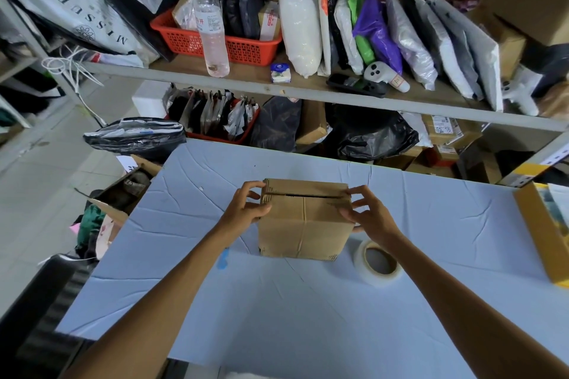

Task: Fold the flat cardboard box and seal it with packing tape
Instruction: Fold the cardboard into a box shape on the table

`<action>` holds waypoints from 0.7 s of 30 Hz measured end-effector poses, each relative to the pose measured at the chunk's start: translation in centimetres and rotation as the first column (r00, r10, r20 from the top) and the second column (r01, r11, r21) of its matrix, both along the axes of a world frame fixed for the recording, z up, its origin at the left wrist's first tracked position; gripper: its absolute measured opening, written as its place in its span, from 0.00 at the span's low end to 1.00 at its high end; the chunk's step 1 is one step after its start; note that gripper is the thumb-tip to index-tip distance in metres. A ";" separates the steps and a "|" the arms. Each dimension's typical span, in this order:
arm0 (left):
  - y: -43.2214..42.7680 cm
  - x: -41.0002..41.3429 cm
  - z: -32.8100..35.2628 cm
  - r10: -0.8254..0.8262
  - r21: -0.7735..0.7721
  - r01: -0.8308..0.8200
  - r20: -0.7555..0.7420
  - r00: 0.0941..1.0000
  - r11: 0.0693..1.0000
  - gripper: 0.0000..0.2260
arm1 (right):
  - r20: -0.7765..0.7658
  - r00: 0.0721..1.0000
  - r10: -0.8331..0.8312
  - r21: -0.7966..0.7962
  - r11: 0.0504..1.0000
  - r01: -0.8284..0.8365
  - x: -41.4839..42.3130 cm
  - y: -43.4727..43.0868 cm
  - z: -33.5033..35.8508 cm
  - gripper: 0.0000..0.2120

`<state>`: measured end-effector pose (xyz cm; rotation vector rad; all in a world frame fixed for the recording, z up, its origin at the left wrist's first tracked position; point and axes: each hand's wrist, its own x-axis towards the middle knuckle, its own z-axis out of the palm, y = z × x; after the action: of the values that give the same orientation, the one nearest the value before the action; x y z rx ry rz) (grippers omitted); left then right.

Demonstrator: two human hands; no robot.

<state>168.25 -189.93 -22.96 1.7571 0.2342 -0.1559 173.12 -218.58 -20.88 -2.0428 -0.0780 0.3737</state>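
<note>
Gripping one box (304,224), two hands (246,209) (369,218), one tape roll (381,279)

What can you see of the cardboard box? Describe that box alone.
The cardboard box is brown corrugated board, folded into a rough cube and standing upright on the pale blue table. Its top flaps nearly meet, leaving a dark slit. A vertical seam runs down its front. The left hand and right hand grip its upper corners.

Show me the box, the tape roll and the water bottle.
box (303,224), head view, front face.
tape roll (380,280), head view, near outer wall.
water bottle (212,40), head view, lower body.
</note>
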 end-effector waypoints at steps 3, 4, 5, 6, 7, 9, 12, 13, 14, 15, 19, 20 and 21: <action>0.1 -0.2 -0.1 -0.001 0.021 0.000 0.023 1.000 1.000 0.20 | -0.032 0.999 -0.018 -0.005 1.000 0.018 0.0 -0.2 -0.4 0.14; 0.2 -0.3 -0.1 0.000 0.042 -0.001 0.037 0.999 0.999 0.22 | -0.040 0.999 -0.022 -0.002 1.000 0.022 -0.1 -0.2 -0.5 0.14; 0.2 -0.3 0.0 0.001 0.065 -0.005 0.055 0.998 0.998 0.23 | -0.042 0.999 -0.024 0.008 1.000 0.025 -0.1 -0.1 -0.5 0.13; 0.2 -0.4 0.0 0.003 0.085 -0.010 0.075 0.997 0.996 0.22 | -0.042 0.999 -0.027 0.022 0.999 0.028 -0.2 -0.1 -0.5 0.11; 0.2 -0.4 -0.1 0.008 0.103 -0.017 0.092 0.996 0.995 0.19 | -0.040 0.999 -0.030 0.035 0.999 0.032 -0.2 -0.1 -0.5 0.10; 0.0 -0.4 -0.2 0.021 0.120 -0.036 0.123 0.992 0.992 0.17 | -0.027 0.999 -0.042 0.036 0.998 0.043 -0.1 0.0 -0.5 0.10; -0.5 -0.6 0.1 0.029 0.121 -0.047 0.145 0.989 0.992 0.17 | 0.030 0.996 -0.083 0.010 0.997 0.082 0.0 0.2 -0.9 0.08; -0.6 -0.7 0.2 0.031 0.113 -0.047 0.139 0.990 0.993 0.19 | 0.046 0.995 -0.092 0.001 0.996 0.092 0.0 0.3 -1.1 0.08; -0.7 -0.8 0.2 0.034 0.098 -0.047 0.133 0.991 0.994 0.20 | 0.053 0.994 -0.093 0.001 0.996 0.093 0.1 0.3 -1.1 0.08; -0.6 -0.8 0.2 0.034 0.085 -0.045 0.130 0.991 0.995 0.22 | 0.056 0.995 -0.086 -0.001 0.996 0.087 0.2 0.4 -1.1 0.10; -0.5 -0.6 0.1 0.006 0.118 -0.021 0.130 0.991 0.993 0.18 | 0.038 0.998 -0.043 -0.011 0.999 0.043 0.4 0.2 -0.9 0.13; -0.6 -0.5 0.2 0.004 0.124 -0.021 0.132 0.991 0.992 0.17 | 0.037 0.998 -0.043 -0.007 0.999 0.044 0.4 0.2 -0.9 0.13; -0.7 -0.4 0.2 0.008 0.127 -0.025 0.137 0.991 0.992 0.16 | 0.038 0.998 -0.051 -0.003 0.999 0.051 0.4 0.1 -1.0 0.14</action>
<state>167.80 -190.60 -22.75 1.8850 0.1628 -0.0086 173.57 -218.45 -21.87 -2.0519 -0.0487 0.3038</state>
